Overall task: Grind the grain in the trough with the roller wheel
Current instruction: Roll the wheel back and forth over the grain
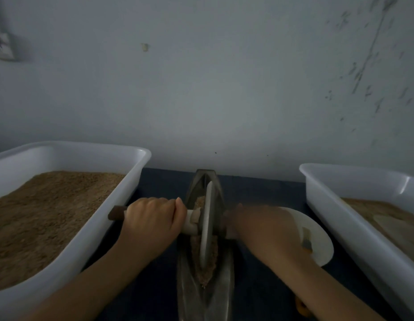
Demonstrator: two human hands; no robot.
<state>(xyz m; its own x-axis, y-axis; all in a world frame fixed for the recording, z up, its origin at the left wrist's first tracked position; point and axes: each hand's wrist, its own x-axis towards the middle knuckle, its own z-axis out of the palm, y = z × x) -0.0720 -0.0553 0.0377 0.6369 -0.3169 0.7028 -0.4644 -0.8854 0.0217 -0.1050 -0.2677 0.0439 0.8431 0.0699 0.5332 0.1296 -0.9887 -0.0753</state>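
The wheel (207, 224) is standing upright in the trough (204, 272), which is running near to far along the middle of the tabletop (266, 281), with grain (204, 260) lying in the groove under and around the rim. The left hand (152, 218) is wrapping its fingers around the axle (116, 213) left of the wheel; the right hand (254, 224) is blurring, but its fingers appear to be gripping the right end. Uneven pushing from the two hands is likely to tilt the wheel, letting it climb the trough's wall and throw grain onto the tabletop. Rolling too far risks striking the trough's end. The white plate (321, 239) just beside the right hand is also in danger of being knocked
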